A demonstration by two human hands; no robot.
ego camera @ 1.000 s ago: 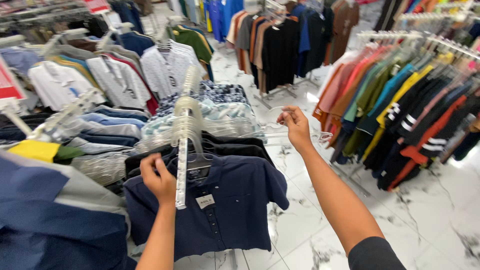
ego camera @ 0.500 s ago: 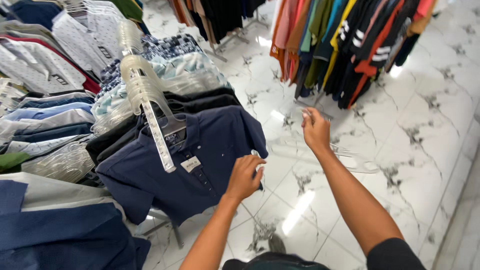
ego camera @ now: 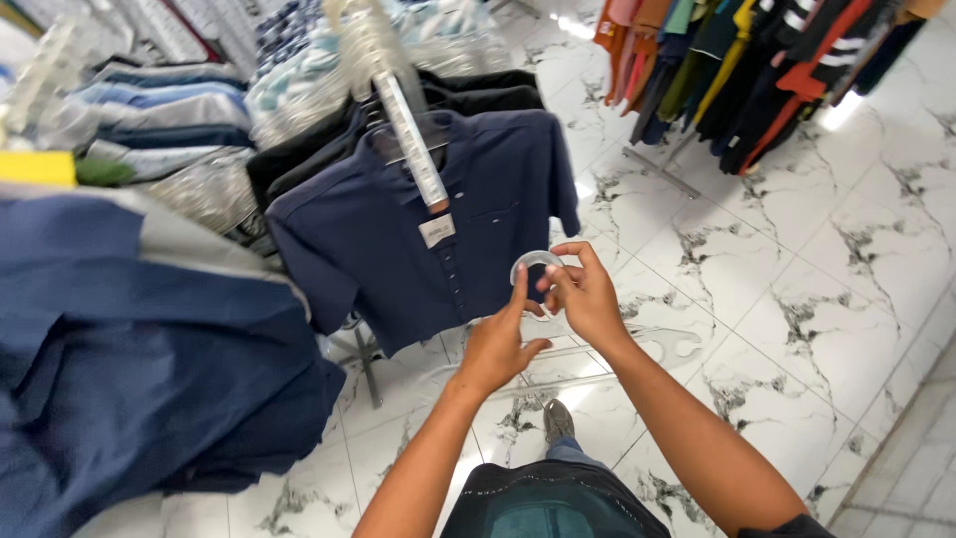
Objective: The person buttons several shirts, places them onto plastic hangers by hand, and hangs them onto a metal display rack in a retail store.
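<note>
1. The white marble floor [ego camera: 817, 299] fills the right side. It is shiny, with dark lines in it.
2. A big heap of blue clothes [ego camera: 129, 349] hangs close by on the left. A row of bright shirts [ego camera: 737, 60] hangs on a rack far off at the top right.
3. A dark blue shirt [ego camera: 398, 249] hangs in the middle, at the front of a slanted rack arm [ego camera: 408, 139]. It has a small white tag [ego camera: 436, 231] on its chest. More folded and hung shirts sit behind it.
4. The clear hanger [ego camera: 667, 342] is in front of the blue shirt, down low, above the floor. It is hard to see because you can look right through it.
5. The left hand [ego camera: 498, 344] and the right hand [ego camera: 588, 299] are close together. Both pinch the hanger's round hook [ego camera: 536, 261] with narrow fingers.
6. The hook points up, toward the shirt. The hanger's long part lies flat from left to right, under the hands, with one end sticking out to the right.
7. How far along: I think the work is at its start. The hanger is bare, with no shirt on it. The blue shirt is on the rack, not in the hands.
8. One grey shoe [ego camera: 558, 420] shows below the hands.
</note>
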